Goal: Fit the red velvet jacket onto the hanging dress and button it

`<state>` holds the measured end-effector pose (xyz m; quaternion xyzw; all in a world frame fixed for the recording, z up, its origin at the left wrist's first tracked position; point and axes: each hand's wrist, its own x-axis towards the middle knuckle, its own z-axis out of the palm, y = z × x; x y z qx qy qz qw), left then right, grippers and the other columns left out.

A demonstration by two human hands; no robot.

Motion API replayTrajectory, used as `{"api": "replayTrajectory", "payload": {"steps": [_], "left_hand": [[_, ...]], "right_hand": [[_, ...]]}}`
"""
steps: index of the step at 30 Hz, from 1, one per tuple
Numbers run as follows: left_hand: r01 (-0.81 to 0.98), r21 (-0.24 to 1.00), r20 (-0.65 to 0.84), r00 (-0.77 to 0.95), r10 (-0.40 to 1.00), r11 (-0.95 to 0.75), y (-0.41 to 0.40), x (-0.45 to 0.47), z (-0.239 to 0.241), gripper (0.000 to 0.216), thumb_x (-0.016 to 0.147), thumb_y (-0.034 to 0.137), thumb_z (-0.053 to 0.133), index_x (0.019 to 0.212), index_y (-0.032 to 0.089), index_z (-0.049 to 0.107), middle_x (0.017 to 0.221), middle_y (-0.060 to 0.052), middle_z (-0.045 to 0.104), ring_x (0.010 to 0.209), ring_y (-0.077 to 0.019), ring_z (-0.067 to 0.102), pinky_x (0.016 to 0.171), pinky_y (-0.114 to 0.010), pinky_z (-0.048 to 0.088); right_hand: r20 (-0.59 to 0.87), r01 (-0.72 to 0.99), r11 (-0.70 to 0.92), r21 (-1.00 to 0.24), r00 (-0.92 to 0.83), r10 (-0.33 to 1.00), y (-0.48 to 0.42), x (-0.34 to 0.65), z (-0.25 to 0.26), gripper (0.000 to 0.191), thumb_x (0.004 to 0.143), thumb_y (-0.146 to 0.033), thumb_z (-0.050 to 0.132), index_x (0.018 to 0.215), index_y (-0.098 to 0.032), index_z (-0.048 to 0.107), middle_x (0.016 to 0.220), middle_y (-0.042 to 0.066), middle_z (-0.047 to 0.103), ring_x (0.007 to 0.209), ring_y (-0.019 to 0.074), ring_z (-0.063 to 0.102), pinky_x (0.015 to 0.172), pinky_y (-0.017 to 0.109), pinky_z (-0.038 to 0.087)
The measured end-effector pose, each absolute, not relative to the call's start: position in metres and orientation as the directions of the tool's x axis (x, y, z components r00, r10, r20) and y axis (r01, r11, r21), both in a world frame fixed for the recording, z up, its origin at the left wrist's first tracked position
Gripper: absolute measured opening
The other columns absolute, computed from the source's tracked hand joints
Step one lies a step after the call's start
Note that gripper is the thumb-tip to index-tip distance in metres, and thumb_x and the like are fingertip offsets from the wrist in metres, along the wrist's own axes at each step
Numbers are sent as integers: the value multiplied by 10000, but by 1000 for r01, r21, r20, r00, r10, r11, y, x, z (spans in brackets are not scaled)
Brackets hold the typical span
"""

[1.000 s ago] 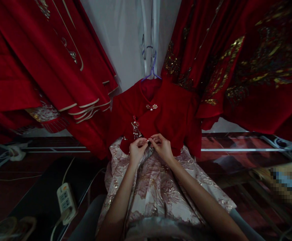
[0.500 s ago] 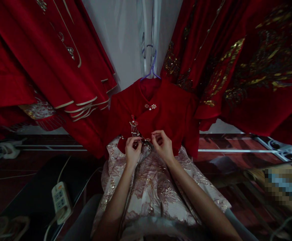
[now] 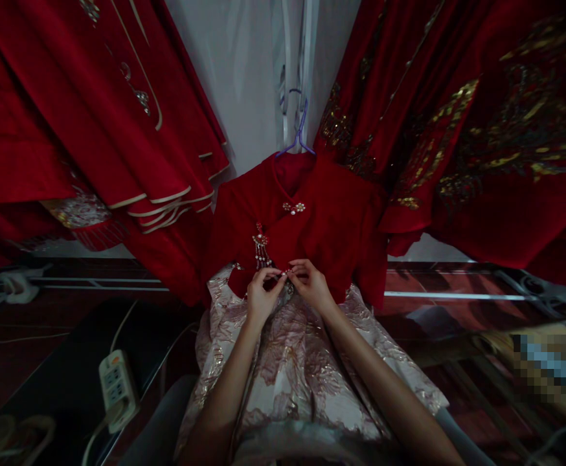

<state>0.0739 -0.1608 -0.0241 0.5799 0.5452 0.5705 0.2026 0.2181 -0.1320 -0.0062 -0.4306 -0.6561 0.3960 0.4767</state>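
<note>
A small red jacket (image 3: 326,226) hangs on a purple hanger (image 3: 296,136) over a pale brocade skirt (image 3: 293,369). A pearl clasp (image 3: 293,208) sits at its collar and a beaded tassel (image 3: 262,249) hangs lower left. My left hand (image 3: 262,294) and my right hand (image 3: 309,283) meet at the jacket's lower front edge. Both pinch a small pearl fastening (image 3: 285,274) between fingertips. What exactly each finger holds is too small to make out.
Red embroidered garments hang at left (image 3: 93,123) and right (image 3: 482,129), crowding both sides. A white power strip (image 3: 116,390) with a cord lies at lower left on a dark surface. A white wall (image 3: 244,84) stands behind the hanger.
My hands were apart half a second ago; they have come back together at the fastening on the jacket's lower edge. The view shifted slightly.
</note>
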Motion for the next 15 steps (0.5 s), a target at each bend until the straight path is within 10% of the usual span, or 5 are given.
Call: {"api": "replayTrajectory", "payload": {"steps": [15], "left_hand": [[293,921,362,-394,845,-258,-162,73,-26,183,753,368,682,794,189,679,791,-34,717,731,-160,667,736,-287,534]], "right_hand": [[256,-6,260,-966,-202,945,-135,209,-18,291,749,-361,667,961,-189,565,896,49,642,782,130,633,726,260,553]]}}
